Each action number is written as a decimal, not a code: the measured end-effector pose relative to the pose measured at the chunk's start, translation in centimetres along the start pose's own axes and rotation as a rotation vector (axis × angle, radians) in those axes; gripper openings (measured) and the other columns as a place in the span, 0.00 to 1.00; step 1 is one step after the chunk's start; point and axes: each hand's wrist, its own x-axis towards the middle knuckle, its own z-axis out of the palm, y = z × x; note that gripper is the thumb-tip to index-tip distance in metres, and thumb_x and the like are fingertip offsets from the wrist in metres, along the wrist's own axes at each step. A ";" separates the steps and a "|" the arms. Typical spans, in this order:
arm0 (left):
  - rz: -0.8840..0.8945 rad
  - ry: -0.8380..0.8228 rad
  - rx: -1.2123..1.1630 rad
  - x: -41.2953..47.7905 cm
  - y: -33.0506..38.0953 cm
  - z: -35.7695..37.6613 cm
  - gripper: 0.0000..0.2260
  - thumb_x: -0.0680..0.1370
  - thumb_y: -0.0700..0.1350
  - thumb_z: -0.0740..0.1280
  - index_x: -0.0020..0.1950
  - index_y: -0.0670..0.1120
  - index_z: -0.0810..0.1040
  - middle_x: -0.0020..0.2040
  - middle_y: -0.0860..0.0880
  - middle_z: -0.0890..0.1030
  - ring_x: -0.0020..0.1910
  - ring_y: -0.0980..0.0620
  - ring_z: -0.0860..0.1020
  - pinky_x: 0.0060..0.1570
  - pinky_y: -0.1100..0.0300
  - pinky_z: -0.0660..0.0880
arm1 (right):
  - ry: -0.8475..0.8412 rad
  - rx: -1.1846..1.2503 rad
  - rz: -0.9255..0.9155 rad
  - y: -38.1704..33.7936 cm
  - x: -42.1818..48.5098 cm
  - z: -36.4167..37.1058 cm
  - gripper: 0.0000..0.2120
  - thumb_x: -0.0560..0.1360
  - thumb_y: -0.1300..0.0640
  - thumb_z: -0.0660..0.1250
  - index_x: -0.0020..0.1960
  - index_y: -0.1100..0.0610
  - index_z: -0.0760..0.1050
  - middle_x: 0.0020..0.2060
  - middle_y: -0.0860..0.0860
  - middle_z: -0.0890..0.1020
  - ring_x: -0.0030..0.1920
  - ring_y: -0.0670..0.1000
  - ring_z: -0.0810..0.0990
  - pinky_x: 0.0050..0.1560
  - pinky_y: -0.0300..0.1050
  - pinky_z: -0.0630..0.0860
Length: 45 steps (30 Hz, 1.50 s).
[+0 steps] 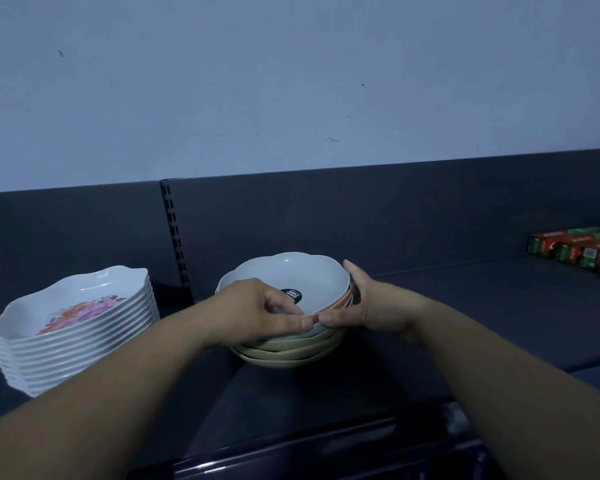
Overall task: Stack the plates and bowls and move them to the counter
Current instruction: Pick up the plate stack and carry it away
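A stack of several shallow bowls (291, 353) stands on the dark shelf (465, 313), greenish and orange ones below. The top bowl (291, 277) is white with a wavy rim and a black label inside. My left hand (257, 310) grips its near left rim, thumb over the edge. My right hand (371, 303) holds its right rim, fingers curled round the side. The two thumbs almost touch at the front edge. To the left stands a tall stack of white wavy-edged plates (73, 327) with a pink and orange flower print.
Red and green boxes (582, 254) lie at the far right of the shelf. A slotted upright (175, 244) runs up the dark back panel behind the bowls. A pale wall rises above. The shelf's front edge (326, 452) is just below my forearms.
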 end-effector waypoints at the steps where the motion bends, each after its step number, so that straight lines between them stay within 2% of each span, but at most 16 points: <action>1: -0.001 -0.005 0.016 0.1 0.0 0.0 0.13 0.66 0.67 0.69 0.46 0.64 0.83 0.53 0.60 0.82 0.57 0.65 0.76 0.65 0.61 0.70 | -0.012 0.020 -0.007 0.1 0.0 0.0 0.57 0.67 0.52 0.79 0.79 0.48 0.40 0.65 0.42 0.69 0.65 0.44 0.66 0.60 0.37 0.64; 6: 0.021 -0.024 0.091 0.5 -0.1 0.3 0.12 0.66 0.67 0.69 0.43 0.64 0.83 0.49 0.64 0.83 0.53 0.65 0.78 0.61 0.59 0.74 | -0.024 0.095 -0.028 0.5 -0.1 0.3 0.54 0.68 0.61 0.77 0.79 0.48 0.43 0.52 0.34 0.71 0.58 0.39 0.70 0.45 0.27 0.68; 9: 0.062 0.027 0.167 0.6 -0.1 1.0 0.08 0.70 0.63 0.68 0.43 0.62 0.84 0.47 0.61 0.84 0.49 0.63 0.80 0.55 0.58 0.76 | -0.011 0.109 -0.036 0.9 0.1 0.3 0.53 0.67 0.63 0.78 0.78 0.46 0.46 0.50 0.33 0.72 0.57 0.39 0.71 0.43 0.27 0.68; 12: 0.118 0.073 0.225 0.2 -0.1 1.1 0.10 0.73 0.61 0.66 0.43 0.58 0.84 0.43 0.58 0.85 0.44 0.59 0.81 0.49 0.56 0.78 | 0.026 0.134 -0.057 0.8 0.6 0.3 0.46 0.65 0.50 0.80 0.74 0.47 0.57 0.59 0.39 0.77 0.59 0.40 0.75 0.53 0.33 0.71; 14: 0.151 0.100 0.230 0.0 0.0 0.7 0.11 0.74 0.59 0.66 0.43 0.54 0.84 0.41 0.57 0.85 0.41 0.58 0.81 0.47 0.56 0.78 | 0.105 0.159 -0.029 0.5 1.0 0.2 0.49 0.65 0.38 0.75 0.78 0.51 0.54 0.69 0.45 0.73 0.66 0.45 0.73 0.64 0.41 0.68; 18: 0.202 0.121 0.124 -0.3 -0.1 -0.3 0.16 0.75 0.58 0.65 0.40 0.47 0.82 0.36 0.46 0.81 0.33 0.51 0.75 0.38 0.58 0.75 | 0.214 0.182 -0.059 -0.2 1.7 0.1 0.44 0.70 0.32 0.66 0.78 0.52 0.57 0.74 0.49 0.66 0.72 0.48 0.67 0.74 0.49 0.61; 23: 0.219 0.154 0.068 -0.4 -1.3 0.0 0.13 0.75 0.59 0.65 0.44 0.51 0.82 0.40 0.48 0.83 0.41 0.49 0.80 0.52 0.54 0.77 | 0.223 0.184 -0.090 -1.0 2.4 0.8 0.52 0.60 0.25 0.67 0.77 0.48 0.60 0.74 0.46 0.66 0.71 0.48 0.67 0.74 0.51 0.62; 26: 0.242 0.188 0.031 -0.9 -1.7 0.5 0.17 0.72 0.65 0.59 0.47 0.57 0.82 0.47 0.58 0.84 0.49 0.61 0.80 0.71 0.63 0.52 | 0.212 0.208 -0.091 -0.9 2.8 1.1 0.47 0.63 0.29 0.68 0.76 0.47 0.61 0.74 0.44 0.66 0.71 0.48 0.67 0.74 0.51 0.62; 28: 0.177 0.331 -0.096 -0.9 -2.0 0.5 0.14 0.76 0.62 0.59 0.54 0.60 0.79 0.58 0.65 0.79 0.61 0.67 0.73 0.70 0.65 0.49 | 0.221 0.227 -0.086 -0.7 3.0 1.2 0.51 0.60 0.27 0.69 0.76 0.47 0.61 0.74 0.44 0.65 0.71 0.49 0.67 0.74 0.52 0.62; 31: -0.077 0.433 -0.252 -0.7 -2.9 0.4 0.24 0.80 0.59 0.54 0.74 0.52 0.64 0.76 0.55 0.60 0.75 0.56 0.58 0.70 0.62 0.53 | 0.242 0.245 -0.075 -0.6 3.3 1.4 0.53 0.61 0.28 0.69 0.78 0.49 0.56 0.76 0.45 0.61 0.74 0.50 0.64 0.75 0.52 0.59; 35: -0.200 0.361 -0.299 0.1 -3.4 1.5 0.32 0.80 0.59 0.53 0.78 0.45 0.48 0.79 0.50 0.49 0.77 0.52 0.51 0.72 0.60 0.48 | 0.245 0.270 -0.091 -0.3 3.5 1.7 0.52 0.67 0.35 0.72 0.80 0.51 0.48 0.75 0.46 0.63 0.72 0.50 0.66 0.70 0.45 0.64; 37: -0.219 0.403 -0.293 0.5 -3.3 2.0 0.34 0.80 0.58 0.56 0.78 0.43 0.47 0.79 0.50 0.47 0.77 0.53 0.50 0.72 0.62 0.48 | 0.246 0.270 -0.072 -0.1 3.6 2.0 0.45 0.69 0.41 0.74 0.77 0.53 0.55 0.67 0.45 0.73 0.63 0.47 0.74 0.60 0.41 0.70; 39: -0.224 0.465 -0.325 0.6 -3.2 2.2 0.34 0.79 0.58 0.58 0.78 0.42 0.49 0.79 0.49 0.51 0.77 0.52 0.53 0.72 0.60 0.51 | 0.245 0.272 -0.068 -0.3 3.4 2.1 0.28 0.70 0.44 0.74 0.64 0.47 0.66 0.53 0.40 0.78 0.53 0.43 0.79 0.53 0.40 0.73; 40: -0.233 0.494 -0.358 0.6 -3.4 2.2 0.34 0.79 0.59 0.59 0.78 0.43 0.51 0.78 0.48 0.53 0.76 0.51 0.55 0.72 0.58 0.53 | 0.242 0.278 -0.075 -0.4 3.2 2.2 0.26 0.69 0.43 0.75 0.61 0.48 0.69 0.51 0.40 0.79 0.52 0.43 0.80 0.52 0.41 0.75; 42: -0.266 0.530 -0.481 1.1 -3.9 2.0 0.36 0.77 0.61 0.60 0.77 0.44 0.53 0.77 0.48 0.57 0.75 0.49 0.58 0.73 0.55 0.56 | 0.257 0.292 -0.083 -0.5 3.1 2.2 0.36 0.68 0.40 0.74 0.70 0.53 0.67 0.58 0.42 0.78 0.58 0.47 0.79 0.57 0.43 0.74; 45: -0.337 0.475 -0.702 2.1 -4.9 1.6 0.39 0.72 0.68 0.60 0.77 0.48 0.57 0.75 0.50 0.63 0.72 0.48 0.64 0.71 0.51 0.60 | 0.323 0.257 -0.064 -0.6 3.4 2.4 0.48 0.69 0.36 0.71 0.79 0.53 0.52 0.73 0.47 0.66 0.71 0.50 0.68 0.67 0.45 0.66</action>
